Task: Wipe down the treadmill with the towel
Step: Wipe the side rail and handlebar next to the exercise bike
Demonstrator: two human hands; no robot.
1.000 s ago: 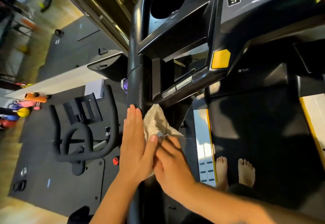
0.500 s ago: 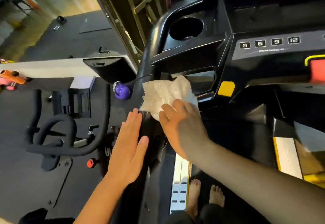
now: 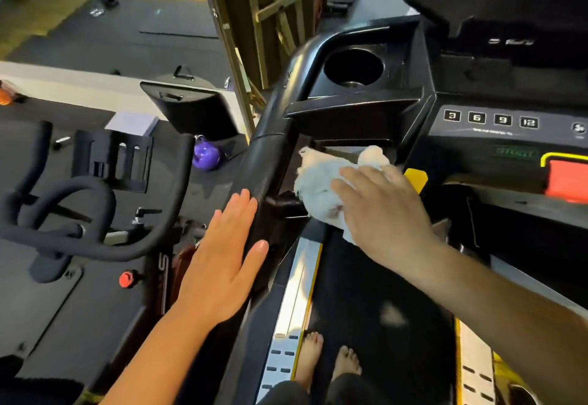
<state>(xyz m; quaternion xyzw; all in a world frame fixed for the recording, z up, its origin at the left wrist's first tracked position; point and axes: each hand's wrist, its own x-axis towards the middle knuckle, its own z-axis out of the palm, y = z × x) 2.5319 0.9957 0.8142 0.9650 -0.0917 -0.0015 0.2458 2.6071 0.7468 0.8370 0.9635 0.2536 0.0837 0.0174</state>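
Note:
I stand barefoot on the black treadmill (image 3: 375, 293), facing its console. A white towel (image 3: 321, 182) lies bunched against the console's lower left edge, below the cup holder (image 3: 353, 67). My right hand (image 3: 381, 210) presses on the towel with fingers spread and nearly straight, covering its right half. My left hand (image 3: 222, 261) rests flat, fingers straight, against the left handrail (image 3: 273, 137), holding nothing.
An exercise bike with black handlebars (image 3: 86, 213) stands close on the left. A purple kettlebell (image 3: 206, 156) sits on the floor mat beyond it. The console shows number buttons (image 3: 490, 118) and a red stop button (image 3: 569, 182). Wooden slats (image 3: 273, 16) stand behind the treadmill.
My right hand has slid the towel up and right, from the handrail onto the console's lower edge. My left hand stays flat on the handrail. My view has tilted upward.

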